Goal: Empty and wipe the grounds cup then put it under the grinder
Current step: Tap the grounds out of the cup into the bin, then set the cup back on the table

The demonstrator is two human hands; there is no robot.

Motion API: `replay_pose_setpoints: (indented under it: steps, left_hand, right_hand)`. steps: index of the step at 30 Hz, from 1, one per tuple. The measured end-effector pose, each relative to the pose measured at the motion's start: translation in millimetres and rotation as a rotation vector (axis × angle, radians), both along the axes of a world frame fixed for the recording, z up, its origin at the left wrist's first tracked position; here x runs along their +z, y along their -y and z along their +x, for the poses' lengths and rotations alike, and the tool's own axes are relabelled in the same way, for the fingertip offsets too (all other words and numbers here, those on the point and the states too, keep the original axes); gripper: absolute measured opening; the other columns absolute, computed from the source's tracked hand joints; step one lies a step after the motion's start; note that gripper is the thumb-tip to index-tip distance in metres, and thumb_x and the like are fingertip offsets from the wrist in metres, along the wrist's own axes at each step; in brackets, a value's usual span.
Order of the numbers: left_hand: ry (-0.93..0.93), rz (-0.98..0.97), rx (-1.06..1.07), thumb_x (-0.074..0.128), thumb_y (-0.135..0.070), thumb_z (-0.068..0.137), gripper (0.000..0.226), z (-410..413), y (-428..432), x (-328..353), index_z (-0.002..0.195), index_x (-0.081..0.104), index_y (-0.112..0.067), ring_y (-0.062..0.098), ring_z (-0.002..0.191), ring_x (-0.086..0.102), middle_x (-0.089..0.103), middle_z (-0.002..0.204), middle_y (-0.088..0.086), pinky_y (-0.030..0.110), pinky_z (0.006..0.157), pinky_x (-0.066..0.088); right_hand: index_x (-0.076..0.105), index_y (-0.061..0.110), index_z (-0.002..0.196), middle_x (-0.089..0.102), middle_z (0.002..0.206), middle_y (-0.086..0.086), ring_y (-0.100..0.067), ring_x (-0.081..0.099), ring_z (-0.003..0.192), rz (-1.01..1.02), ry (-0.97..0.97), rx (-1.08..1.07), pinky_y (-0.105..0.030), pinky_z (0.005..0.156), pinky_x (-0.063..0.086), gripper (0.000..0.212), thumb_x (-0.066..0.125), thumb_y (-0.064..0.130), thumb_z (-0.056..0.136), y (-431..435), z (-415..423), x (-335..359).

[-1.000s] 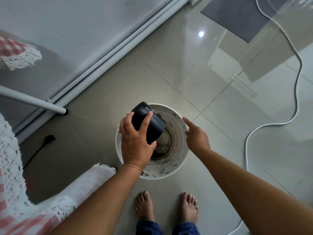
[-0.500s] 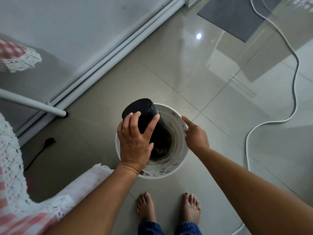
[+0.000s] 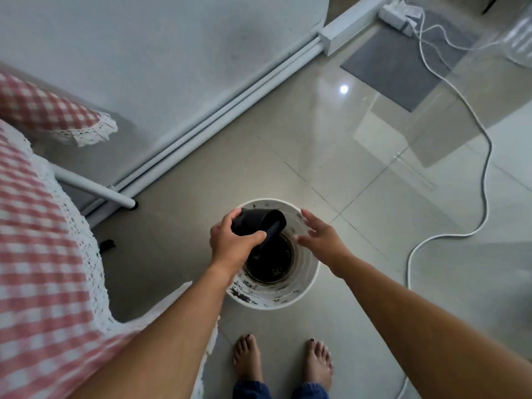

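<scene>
- Head view, looking down at a tiled floor (image 3: 374, 231) and the person's bare feet.
- Grounds cup (image 3: 259, 224): black, tipped on its side with the mouth aimed right and down, held over the near-left part of the bin's opening.
- Bin (image 3: 305, 286): white, round, standing on the floor in front of the feet; inner wall flecked with dark specks, a dark mass at the bottom.
- Left hand (image 3: 233, 243): wrapped round the cup's body, thumb on the near side, fingers over the far side; clamped firmly on it.
- Right hand (image 3: 319, 240): fingers spread apart, holding nothing, hovering over the right part of the bin's rim; contact with the rim cannot be told.
- Surroundings: red-checked tablecloth (image 3: 43, 254) with lace edge at left; white cable (image 3: 486, 156) trailing across the floor at right; grey mat (image 3: 403, 61) at far right.
- Progress, as judged: the emptying step is in hand. Whether grounds remain in the cup cannot be seen.
- Outstanding, as judged: wiping the cup and setting it under the grinder. No cloth for wiping and no grinder appear in view.
</scene>
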State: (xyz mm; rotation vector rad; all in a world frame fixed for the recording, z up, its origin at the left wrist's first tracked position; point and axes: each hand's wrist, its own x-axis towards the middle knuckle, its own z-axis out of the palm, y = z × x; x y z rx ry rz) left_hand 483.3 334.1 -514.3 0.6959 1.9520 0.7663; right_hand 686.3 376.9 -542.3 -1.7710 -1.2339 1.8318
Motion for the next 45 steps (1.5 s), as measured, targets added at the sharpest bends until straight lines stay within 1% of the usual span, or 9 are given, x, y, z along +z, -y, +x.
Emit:
replay_pose_setpoints:
  steps: [4,10,14,18,24,28,32,37,45]
  left_hand:
    - [0.445,-0.124,0.122,0.077,-0.018,0.083,0.045,-4,-5,66,0.124,0.064,-0.032,0.012,0.095,0.065,0.069,0.116,-0.003,0.029,0.067,0.057]
    - [0.580,-0.186,0.089,0.077,-0.031,0.080,0.029,-9,-3,181,0.108,0.068,-0.028,0.025,0.100,0.061,0.064,0.108,0.006,0.055,0.096,0.054]
    - [0.537,-0.145,0.109,0.076,-0.044,0.080,0.032,-12,-1,258,0.106,0.067,-0.026,0.023,0.095,0.065,0.065,0.108,0.007,0.046,0.085,0.057]
    - [0.477,-0.025,0.192,0.072,-0.054,0.082,0.035,-17,9,335,0.108,0.067,-0.030,0.027,0.104,0.063,0.066,0.107,0.003,0.048,0.097,0.051]
    - [0.423,0.271,0.288,0.063,-0.019,0.099,0.034,-54,37,428,0.132,0.062,-0.015,0.027,0.107,0.061,0.065,0.115,0.008,0.034,0.069,0.054]
    - [0.364,0.362,0.314,0.058,-0.008,0.100,0.042,-90,65,473,0.142,0.055,-0.007,0.030,0.118,0.063,0.065,0.126,0.016,0.033,0.074,0.055]
    - [0.316,0.431,0.369,0.061,-0.005,0.098,0.049,-133,109,504,0.146,0.053,-0.013,0.026,0.118,0.064,0.065,0.136,0.012,0.025,0.070,0.054]
    - [0.257,0.481,0.433,0.059,0.002,0.097,0.049,-199,181,520,0.144,0.055,-0.011,0.023,0.106,0.066,0.066,0.135,0.013,0.039,0.087,0.055]
    - [0.211,0.452,0.493,0.060,0.004,0.096,0.049,-302,304,520,0.143,0.055,-0.010,0.023,0.108,0.066,0.066,0.134,0.014,0.025,0.066,0.057]
  right_hand:
    - [0.044,0.023,0.145,0.046,0.147,-0.008,-0.019,0.049,0.128,-0.037,-0.214,-0.020,-0.023,0.092,0.047,0.061,0.067,0.011,0.091,-17,-7,79]
    - [0.053,0.009,0.138,0.059,0.133,-0.013,-0.022,0.059,0.110,-0.023,-0.240,0.003,-0.042,0.099,0.048,0.045,0.061,0.005,0.094,-27,-8,205]
    - [0.062,0.008,0.126,0.066,0.114,-0.012,-0.021,0.065,0.094,0.035,-0.212,0.018,-0.043,0.086,0.055,0.035,0.065,0.007,0.091,-25,-12,285]
    - [0.063,0.009,0.123,0.068,0.102,-0.009,-0.022,0.068,0.088,0.088,-0.186,-0.005,-0.042,0.079,0.058,0.034,0.068,0.012,0.090,-16,-31,362]
    - [0.065,0.009,0.120,0.065,0.089,-0.007,-0.018,0.062,0.076,0.141,-0.227,-0.018,-0.031,0.063,0.051,0.031,0.067,0.012,0.090,-2,-84,455]
    - [0.067,0.010,0.118,0.067,0.093,-0.011,-0.022,0.063,0.082,0.206,-0.251,0.021,-0.030,0.061,0.052,0.032,0.070,0.013,0.086,15,-131,501]
    - [0.069,0.013,0.115,0.071,0.108,-0.018,-0.029,0.070,0.094,0.255,-0.281,0.063,-0.031,0.058,0.053,0.031,0.073,0.013,0.083,46,-186,530]
    - [0.068,0.012,0.120,0.070,0.110,-0.018,-0.033,0.069,0.101,0.298,-0.305,0.149,-0.033,0.061,0.053,0.036,0.072,0.011,0.084,106,-263,549]
    - [0.067,0.011,0.118,0.068,0.091,-0.011,-0.021,0.063,0.074,0.301,-0.295,0.294,-0.028,0.053,0.051,0.030,0.067,0.008,0.088,216,-371,538]
